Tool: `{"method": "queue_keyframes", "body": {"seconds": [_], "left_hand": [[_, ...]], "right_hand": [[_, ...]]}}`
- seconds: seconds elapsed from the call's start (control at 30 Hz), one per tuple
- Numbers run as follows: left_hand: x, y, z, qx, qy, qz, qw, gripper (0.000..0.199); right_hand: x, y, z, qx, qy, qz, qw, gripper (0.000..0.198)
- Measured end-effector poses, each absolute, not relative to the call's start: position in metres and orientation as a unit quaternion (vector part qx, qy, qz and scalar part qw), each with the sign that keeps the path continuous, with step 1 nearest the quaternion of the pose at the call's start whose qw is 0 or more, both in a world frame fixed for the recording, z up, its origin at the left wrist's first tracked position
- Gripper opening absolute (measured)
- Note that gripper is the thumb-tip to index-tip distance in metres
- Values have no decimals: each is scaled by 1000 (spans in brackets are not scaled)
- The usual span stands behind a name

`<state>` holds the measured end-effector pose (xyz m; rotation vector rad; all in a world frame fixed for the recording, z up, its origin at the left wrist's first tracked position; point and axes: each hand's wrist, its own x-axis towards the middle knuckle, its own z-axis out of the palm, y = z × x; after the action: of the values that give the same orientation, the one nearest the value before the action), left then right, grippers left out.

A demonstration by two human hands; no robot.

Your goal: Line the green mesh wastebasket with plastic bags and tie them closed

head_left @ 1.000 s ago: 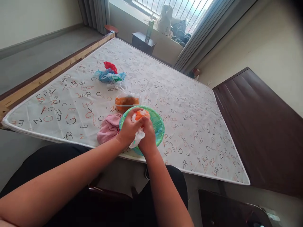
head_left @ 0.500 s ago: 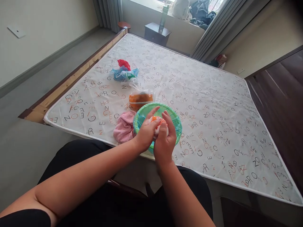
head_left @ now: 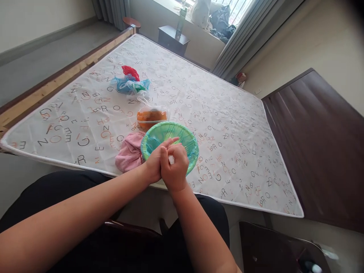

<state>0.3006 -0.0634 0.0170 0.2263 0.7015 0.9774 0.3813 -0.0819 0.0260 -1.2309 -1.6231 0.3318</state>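
Note:
My right hand (head_left: 175, 168) is closed around a soft-looking lump (head_left: 171, 159), of which only a small white patch shows between thumb and fingers. My left hand (head_left: 154, 163) presses against it from the left, its fingers reaching beneath and past the right hand. Most of the lump is hidden; what it is made of I cannot tell. Both hands are over the near part of a green basket (head_left: 194, 137) with a translucent bluish plastic liner, at the mattress edge. A pink cloth bundle (head_left: 129, 153) touches the basket's left side.
Behind the basket lies an orange item in a clear plastic bag (head_left: 151, 116). Farther back are crumpled blue plastic (head_left: 125, 84) and a red piece (head_left: 131, 72) on the letter-printed mattress (head_left: 227, 132). A dark headboard (head_left: 315, 151) stands right; a dark stool (head_left: 275, 246) is low right.
My hands have closed together over the lump, hiding the orange and white surface that showed between spread fingers. The whole view has shifted, so the basket and bed appear farther left.

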Motion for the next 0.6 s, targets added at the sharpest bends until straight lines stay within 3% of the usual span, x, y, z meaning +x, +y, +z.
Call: {"method": "queue_keyframes", "body": {"seconds": [0.1,0.23,0.33,0.47,0.6], "left_hand": [[312,-78,12,119,327,427,835,43],[321,-91,13,158,321,436,826,53],[318,-89,17,210,328,499,774,51],[298,-79,23,310,377,545,682,45],[275,-63,30,410,454,545,573,43]], "right_hand": [[398,-76,29,-524,-673,201,481,42],[413,-73,27,-516,-636,275,504,46],[414,-74,24,-483,-680,217,507,43],[413,-76,26,-456,-759,113,450,33],[423,-71,32,-432,-806,155,375,28]]}}
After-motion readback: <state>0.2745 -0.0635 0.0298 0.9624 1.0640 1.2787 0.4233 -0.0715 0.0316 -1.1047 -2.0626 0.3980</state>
